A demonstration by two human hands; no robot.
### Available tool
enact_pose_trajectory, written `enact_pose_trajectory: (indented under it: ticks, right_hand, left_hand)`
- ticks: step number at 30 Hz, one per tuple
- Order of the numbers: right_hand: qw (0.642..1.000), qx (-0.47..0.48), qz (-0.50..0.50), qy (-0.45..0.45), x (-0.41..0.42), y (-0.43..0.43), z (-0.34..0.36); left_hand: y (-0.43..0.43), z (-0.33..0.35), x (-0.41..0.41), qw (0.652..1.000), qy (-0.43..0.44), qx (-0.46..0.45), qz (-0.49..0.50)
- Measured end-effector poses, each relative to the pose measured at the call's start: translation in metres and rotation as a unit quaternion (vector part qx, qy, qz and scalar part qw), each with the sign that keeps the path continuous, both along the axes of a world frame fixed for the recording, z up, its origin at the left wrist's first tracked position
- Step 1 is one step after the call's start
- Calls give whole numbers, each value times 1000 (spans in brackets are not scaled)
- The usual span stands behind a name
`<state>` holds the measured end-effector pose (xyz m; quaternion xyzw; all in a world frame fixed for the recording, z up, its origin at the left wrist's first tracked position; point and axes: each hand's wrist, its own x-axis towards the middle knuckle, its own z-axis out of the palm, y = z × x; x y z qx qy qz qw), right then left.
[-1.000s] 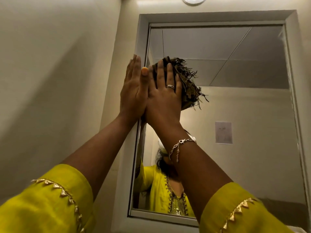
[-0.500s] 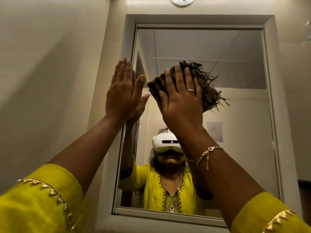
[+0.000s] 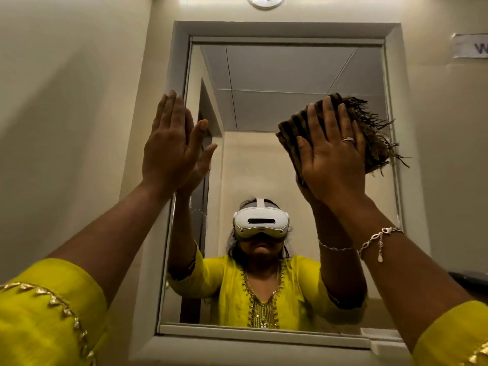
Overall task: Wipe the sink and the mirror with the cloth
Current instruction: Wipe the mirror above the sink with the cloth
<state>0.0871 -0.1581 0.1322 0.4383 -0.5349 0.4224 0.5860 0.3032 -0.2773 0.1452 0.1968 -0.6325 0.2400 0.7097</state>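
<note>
My right hand (image 3: 330, 159) presses the brown cloth (image 3: 375, 143) flat against the mirror (image 3: 277, 75) near its upper right edge, fingers straight. My left hand (image 3: 169, 151) lies flat on the mirror's left edge, fingers straight, holding nothing.

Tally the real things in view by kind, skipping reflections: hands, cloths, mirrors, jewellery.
Hands: 2, the left hand and the right hand
Cloths: 1, the cloth pressed under the right hand
Mirrors: 1, the mirror
Jewellery: 2, the ring and the bracelet
Total: 6
</note>
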Motion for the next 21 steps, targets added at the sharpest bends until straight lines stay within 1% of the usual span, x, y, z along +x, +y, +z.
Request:
enact_pose_trajectory:
  ticks: [8, 14, 17, 21]
  right_hand:
    - [999, -2, -13, -46, -36, 24, 7]
    - [998, -9, -17, -66, -37, 23, 1]
    - [996, -22, -19, -79, -38, 22, -8]
    - [991, -42, -24, -122, -32, 19, -18]
  left_hand:
    - [0, -1, -1, 1000, -2, -4, -2]
    - [0, 0, 0, 1000, -3, -2, 4]
    - [4, -2, 0, 1000, 0, -2, -13]
    - [4, -2, -1, 1000, -1, 2, -31]
